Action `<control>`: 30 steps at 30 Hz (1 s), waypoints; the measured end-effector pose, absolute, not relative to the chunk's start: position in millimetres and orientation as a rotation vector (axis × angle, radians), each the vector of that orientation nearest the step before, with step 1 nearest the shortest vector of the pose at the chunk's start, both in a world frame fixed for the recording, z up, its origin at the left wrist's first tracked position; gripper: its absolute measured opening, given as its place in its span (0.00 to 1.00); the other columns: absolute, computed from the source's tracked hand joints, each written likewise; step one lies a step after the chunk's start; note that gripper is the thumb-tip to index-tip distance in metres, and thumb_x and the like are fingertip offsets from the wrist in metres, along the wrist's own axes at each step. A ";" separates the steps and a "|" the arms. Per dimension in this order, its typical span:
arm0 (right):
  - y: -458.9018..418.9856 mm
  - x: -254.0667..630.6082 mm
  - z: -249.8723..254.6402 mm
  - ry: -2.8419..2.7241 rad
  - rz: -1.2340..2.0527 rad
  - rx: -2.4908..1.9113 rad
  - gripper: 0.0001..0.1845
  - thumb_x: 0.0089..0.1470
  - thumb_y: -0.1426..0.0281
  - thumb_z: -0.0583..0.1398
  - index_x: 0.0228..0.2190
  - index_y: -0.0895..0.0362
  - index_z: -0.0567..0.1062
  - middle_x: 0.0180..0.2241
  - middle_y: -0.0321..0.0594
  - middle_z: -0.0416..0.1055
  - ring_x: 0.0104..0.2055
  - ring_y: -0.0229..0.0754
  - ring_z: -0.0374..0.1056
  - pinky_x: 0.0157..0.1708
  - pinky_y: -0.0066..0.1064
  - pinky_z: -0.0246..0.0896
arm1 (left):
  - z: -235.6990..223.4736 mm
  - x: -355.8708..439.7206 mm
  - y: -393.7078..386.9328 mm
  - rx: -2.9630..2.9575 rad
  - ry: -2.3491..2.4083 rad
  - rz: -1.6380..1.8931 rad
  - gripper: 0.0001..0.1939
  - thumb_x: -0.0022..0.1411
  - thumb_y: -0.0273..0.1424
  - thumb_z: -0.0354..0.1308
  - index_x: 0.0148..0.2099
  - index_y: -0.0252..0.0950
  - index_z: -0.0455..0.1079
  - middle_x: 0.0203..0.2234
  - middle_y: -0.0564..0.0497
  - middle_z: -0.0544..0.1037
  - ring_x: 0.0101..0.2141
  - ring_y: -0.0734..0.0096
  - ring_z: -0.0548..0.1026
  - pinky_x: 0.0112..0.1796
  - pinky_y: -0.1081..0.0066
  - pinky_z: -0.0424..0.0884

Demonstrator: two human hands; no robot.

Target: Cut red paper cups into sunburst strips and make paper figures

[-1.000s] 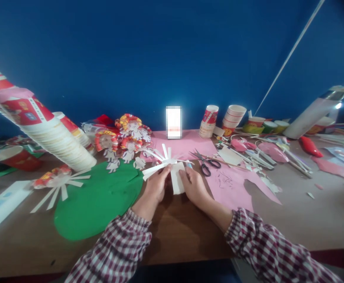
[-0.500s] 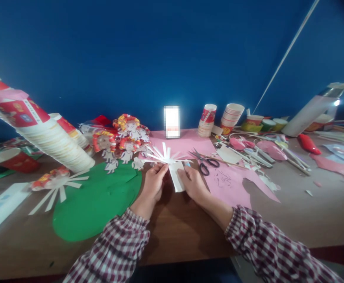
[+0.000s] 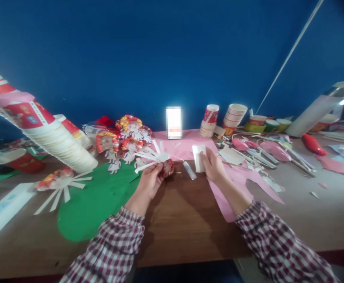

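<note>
My left hand (image 3: 150, 180) is closed on a cut paper cup (image 3: 161, 157), whose white strips splay out to the left and upward. Part of its red patterned side shows beside my fingertips. In my right hand (image 3: 215, 166) a flat white paper piece (image 3: 198, 160) is pinched, held upright and apart from the cup. Between the two hands a small clear bottle (image 3: 189, 170) with a thin tip lies on the brown table. Another cut cup with splayed strips (image 3: 62, 182) rests at the left.
Tall stacked paper cups (image 3: 56, 143) lean at the left, beside green paper (image 3: 92, 212). Decorated paper figures (image 3: 130, 147) stand behind my left hand. Pink paper (image 3: 228, 200) and scraps lie at the right, with two cup stacks (image 3: 209, 124) near the blue wall.
My right hand has moved right with the white paper piece, away from the cup, and now covers where the scissors lay. The cup in my left hand has tilted, and the small bottle shows.
</note>
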State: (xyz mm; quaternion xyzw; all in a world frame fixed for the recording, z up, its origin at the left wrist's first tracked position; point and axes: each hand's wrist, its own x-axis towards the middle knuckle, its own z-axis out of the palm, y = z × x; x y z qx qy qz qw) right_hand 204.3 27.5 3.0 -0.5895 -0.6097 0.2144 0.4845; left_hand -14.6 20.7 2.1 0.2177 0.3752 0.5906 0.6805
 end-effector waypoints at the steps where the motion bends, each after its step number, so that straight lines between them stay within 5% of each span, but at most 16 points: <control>1: 30.3 208.0 1.5 -1.457 0.469 -1.462 0.23 0.56 0.60 0.54 0.50 0.59 0.68 0.43 0.50 0.71 0.42 0.50 0.67 0.41 0.41 0.63 | 1.4 -13.2 20.1 0.497 0.857 1.312 0.07 0.49 0.23 0.67 0.28 0.31 0.71 0.23 0.52 0.76 0.27 0.76 0.74 0.31 0.75 0.74; 4: 31.9 210.3 -3.9 -1.469 0.251 -1.547 0.26 0.55 0.65 0.53 0.55 0.59 0.64 0.52 0.55 0.65 0.49 0.54 0.65 0.48 0.47 0.61 | 0.3 -12.3 19.3 0.498 0.908 1.292 0.06 0.50 0.22 0.66 0.29 0.31 0.72 0.24 0.51 0.76 0.27 0.75 0.75 0.32 0.74 0.75; 11: 29.2 207.0 -8.2 -1.682 0.097 -1.640 0.19 0.54 0.74 0.52 0.46 0.59 0.74 0.49 0.52 0.70 0.49 0.54 0.66 0.51 0.46 0.61 | 7.9 -13.1 17.9 0.435 0.971 1.280 0.03 0.53 0.22 0.64 0.30 0.29 0.73 0.23 0.50 0.77 0.24 0.78 0.74 0.24 0.80 0.72; 20: 28.2 212.8 6.1 -1.388 -0.024 -1.402 0.17 0.58 0.68 0.52 0.46 0.59 0.73 0.46 0.52 0.69 0.47 0.50 0.65 0.46 0.44 0.63 | 18.5 -13.4 14.3 0.426 0.918 1.382 0.03 0.55 0.21 0.62 0.30 0.31 0.72 0.23 0.51 0.77 0.24 0.78 0.75 0.26 0.79 0.73; 26: -11.6 161.0 14.7 -1.466 0.872 -1.050 0.17 0.61 0.58 0.53 0.37 0.55 0.77 0.29 0.40 0.72 0.30 0.41 0.67 0.29 0.31 0.61 | 18.6 -9.0 6.2 0.638 0.802 1.430 0.10 0.49 0.33 0.69 0.30 0.34 0.72 0.23 0.54 0.75 0.25 0.78 0.73 0.26 0.79 0.69; 30: -15.6 148.7 13.2 -1.188 1.399 -0.877 0.20 0.58 0.53 0.55 0.36 0.55 0.77 0.32 0.40 0.74 0.32 0.39 0.67 0.27 0.27 0.60 | 10.4 -3.9 1.7 0.872 0.831 1.367 0.15 0.46 0.39 0.70 0.28 0.33 0.74 0.22 0.54 0.74 0.24 0.79 0.70 0.26 0.77 0.66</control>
